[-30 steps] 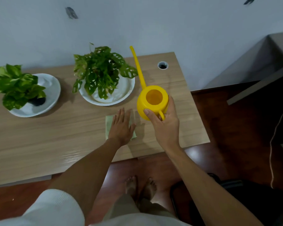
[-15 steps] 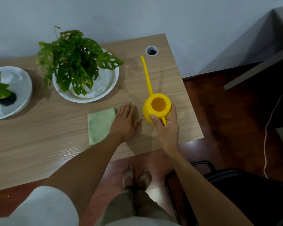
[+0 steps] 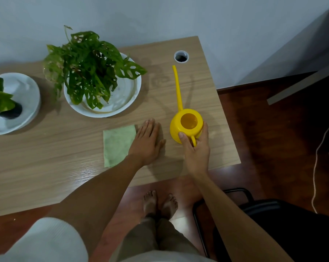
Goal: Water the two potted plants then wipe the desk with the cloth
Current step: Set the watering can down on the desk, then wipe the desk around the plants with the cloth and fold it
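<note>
Right hand [image 3: 196, 150]: fingers wrapped round the yellow watering can [image 3: 186, 126], upright near the surface [image 3: 46, 167] right edge | Left hand [image 3: 146, 143]: flat, open, on the green cloth [image 3: 117, 145] | Two plants [image 3: 88, 67] far left.

Wood-grain desk [image 3: 46, 176] — glossy plastic can [image 3: 180, 133].
</note>
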